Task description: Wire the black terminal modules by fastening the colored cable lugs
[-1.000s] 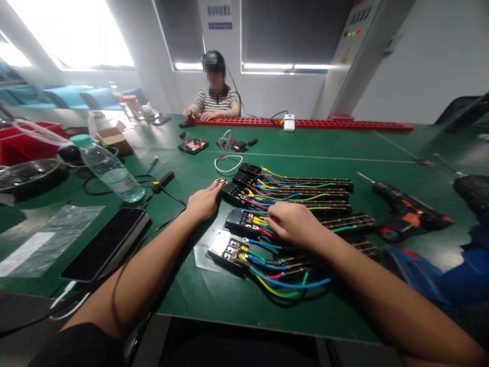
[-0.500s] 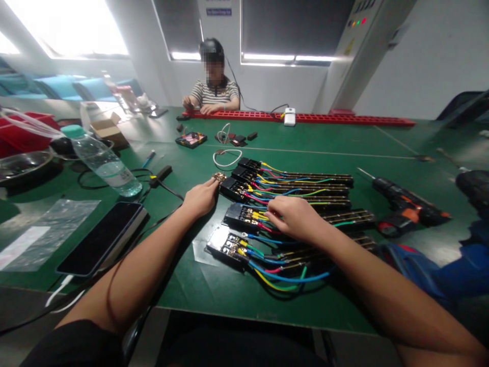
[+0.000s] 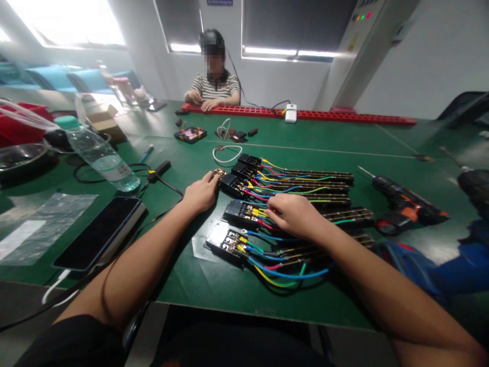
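My left hand (image 3: 200, 193) reaches with stretched fingers to a small pile of brass-coloured screws (image 3: 219, 173); the fingertips touch the pile, and the thumb is hidden. Several black terminal blocks (image 3: 240, 211) lie in a column, with coloured wires running right to dark slotted strips (image 3: 323, 176). My right hand (image 3: 292, 211) is closed in a pinch over the second-nearest block's wires, with a wire apparently between finger and thumb. Below it, a blue wire (image 3: 263, 235) ends in a loose ring lug beside the nearest terminal block (image 3: 225, 244).
A cordless screwdriver (image 3: 408, 201) lies right, near a blue tool (image 3: 412, 267). On the left are a phone (image 3: 99, 232), a plastic bag (image 3: 57, 224), a water bottle (image 3: 105, 160) and a black cable (image 3: 168, 188). A person (image 3: 214, 76) sits across the table beside a red rail (image 3: 324, 116).
The view has tilted slightly. My hands stay in nearly the same places, left at the screws and right over the wires. The person opposite has shifted their hands a little.
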`<state>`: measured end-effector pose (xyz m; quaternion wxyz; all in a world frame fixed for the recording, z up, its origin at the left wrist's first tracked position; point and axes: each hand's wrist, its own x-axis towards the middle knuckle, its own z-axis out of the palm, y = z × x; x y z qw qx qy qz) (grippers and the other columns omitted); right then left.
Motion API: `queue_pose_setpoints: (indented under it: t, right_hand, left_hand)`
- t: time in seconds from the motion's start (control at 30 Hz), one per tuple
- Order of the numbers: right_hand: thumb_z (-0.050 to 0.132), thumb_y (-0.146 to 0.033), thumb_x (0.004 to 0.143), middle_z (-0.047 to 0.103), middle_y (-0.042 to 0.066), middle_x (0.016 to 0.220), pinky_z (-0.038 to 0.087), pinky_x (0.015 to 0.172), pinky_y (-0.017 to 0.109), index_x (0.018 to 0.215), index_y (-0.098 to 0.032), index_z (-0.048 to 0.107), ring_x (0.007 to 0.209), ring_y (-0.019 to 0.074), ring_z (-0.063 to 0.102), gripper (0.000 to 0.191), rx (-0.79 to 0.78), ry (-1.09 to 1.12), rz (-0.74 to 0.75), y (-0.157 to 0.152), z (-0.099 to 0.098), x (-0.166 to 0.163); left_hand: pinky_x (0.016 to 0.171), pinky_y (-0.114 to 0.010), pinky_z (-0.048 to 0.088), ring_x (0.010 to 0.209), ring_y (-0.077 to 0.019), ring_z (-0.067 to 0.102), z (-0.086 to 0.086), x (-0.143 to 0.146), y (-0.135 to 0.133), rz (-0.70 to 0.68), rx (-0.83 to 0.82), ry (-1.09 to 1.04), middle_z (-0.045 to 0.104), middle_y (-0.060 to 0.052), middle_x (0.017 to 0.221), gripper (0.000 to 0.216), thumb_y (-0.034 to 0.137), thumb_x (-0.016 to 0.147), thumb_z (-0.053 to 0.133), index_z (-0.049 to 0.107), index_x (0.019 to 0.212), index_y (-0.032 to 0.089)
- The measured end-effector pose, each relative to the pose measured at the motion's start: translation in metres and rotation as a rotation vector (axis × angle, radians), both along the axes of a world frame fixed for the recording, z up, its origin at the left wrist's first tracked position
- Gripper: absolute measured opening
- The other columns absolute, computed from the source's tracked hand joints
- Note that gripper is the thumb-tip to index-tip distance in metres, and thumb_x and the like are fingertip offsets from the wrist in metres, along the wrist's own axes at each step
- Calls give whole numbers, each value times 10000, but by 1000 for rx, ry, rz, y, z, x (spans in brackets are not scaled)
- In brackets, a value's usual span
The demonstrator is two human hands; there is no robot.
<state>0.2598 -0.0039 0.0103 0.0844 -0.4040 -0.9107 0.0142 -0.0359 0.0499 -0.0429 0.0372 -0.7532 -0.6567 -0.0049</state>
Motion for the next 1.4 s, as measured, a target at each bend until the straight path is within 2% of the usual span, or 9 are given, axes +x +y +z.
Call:
queue_pose_setpoints:
  t: [0.13, 0.27, 0.43, 0.57, 0.73, 0.87, 1.1, 1.27, 1.4]
  right_hand:
    - [534, -274, 972, 643, 52, 834, 278, 652, 285, 843, -166, 631, 714, 152, 490, 194, 2, -4, 0, -1, 1, 0]
    - [533, -273, 978, 651, 56, 836, 289, 660, 287, 852, -165, 643, 722, 156, 510, 198, 10, -6, 0, 0, 2, 1]
    - [565, -302, 972, 659, 55, 832, 297, 667, 290, 856, -170, 650, 730, 164, 527, 196, 16, 10, -7, 3, 8, 5]
    - [608, -308, 954, 662, 48, 825, 303, 666, 283, 832, -171, 649, 731, 160, 530, 188, -30, 27, -19, 3, 18, 9]
    - [640, -238, 931, 648, 31, 799, 309, 655, 276, 825, -164, 667, 707, 140, 513, 132, -140, 40, 124, -9, 26, 3]
    - [638, -210, 933, 672, 47, 822, 328, 650, 273, 816, -160, 698, 712, 141, 543, 141, -211, -84, 260, -25, 26, -8]
    - [556, -161, 948, 728, 89, 839, 322, 574, 279, 854, -149, 756, 668, 163, 610, 221, -135, -371, 162, -35, 17, -24]
    - [574, -126, 884, 726, 96, 758, 341, 546, 277, 820, -150, 775, 614, 176, 630, 213, -125, -407, 149, -32, 5, -26]
    - [567, -127, 872, 721, 98, 728, 358, 548, 282, 806, -155, 768, 611, 188, 641, 213, -116, -371, 162, -32, 0, -25]
  left_hand:
    - [913, -433, 555, 1181, -334, 647, -1, 0, -2, -4, 34, -43, 401, -132, 1580, 533, 285, 1005, 328, 361, 1536, 265]
    - [830, -441, 561, 1041, -343, 688, -1, 1, -3, 80, 36, -74, 549, -177, 1350, 417, 344, 1007, 344, 518, 1362, 212]
    - [844, -442, 548, 1023, -350, 680, 0, -1, -1, 132, 60, -99, 616, -173, 1159, 339, 347, 983, 405, 571, 1232, 189]
    - [846, -430, 546, 1015, -344, 677, -1, -3, -1, 129, 57, -83, 641, -175, 1095, 313, 332, 976, 402, 604, 1154, 172]
    - [847, -426, 545, 987, -339, 681, -5, -6, 0, 90, 90, -59, 643, -181, 1051, 310, 292, 968, 380, 643, 1059, 156]
    - [861, -425, 544, 985, -332, 680, -6, -9, -1, 97, 93, -75, 644, -183, 1041, 335, 297, 981, 355, 650, 1048, 153]
    - [859, -432, 541, 993, -336, 686, 2, -10, -17, 102, 97, -129, 702, -186, 1043, 311, 262, 979, 361, 618, 1104, 139]
    - [919, -361, 534, 1007, -271, 692, 8, -12, -22, 47, 147, -303, 744, -125, 1054, 230, 218, 904, 491, 664, 1046, 166]
    - [874, -316, 549, 855, -201, 703, 14, -12, -25, 109, 286, -550, 758, -69, 974, 221, 282, 861, 593, 683, 1032, 173]
